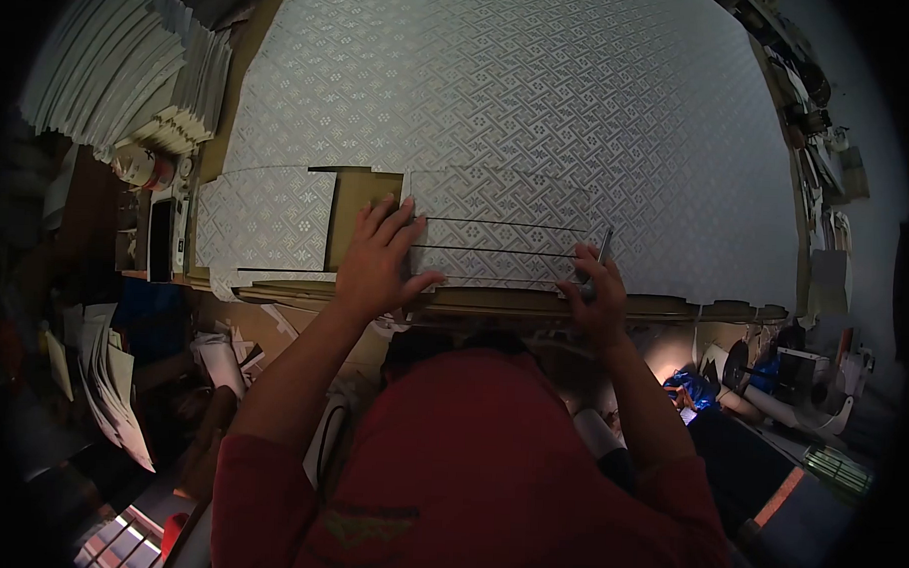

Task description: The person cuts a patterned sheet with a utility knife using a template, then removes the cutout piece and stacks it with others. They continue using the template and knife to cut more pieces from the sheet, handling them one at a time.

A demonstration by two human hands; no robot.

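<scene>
A large silvery-white patterned sheet covers the table, with a geometric and floral design. My left hand lies on it, fingers spread, beside a gap where brown board shows. To the left of that gap lies a separate cut piece of the same patterned material. Two dark straight lines run across the patterned strip between my hands. At the strip's right end, my right hand is closed around a slim metal tool shaped like a cutter knife, pointing away from me.
Stacked paper sheets stand at the far left, near a round tin and a dark phone-like slab. Papers and tools line the table's right side. Loose sheets are at lower left, and a fan stands at lower right.
</scene>
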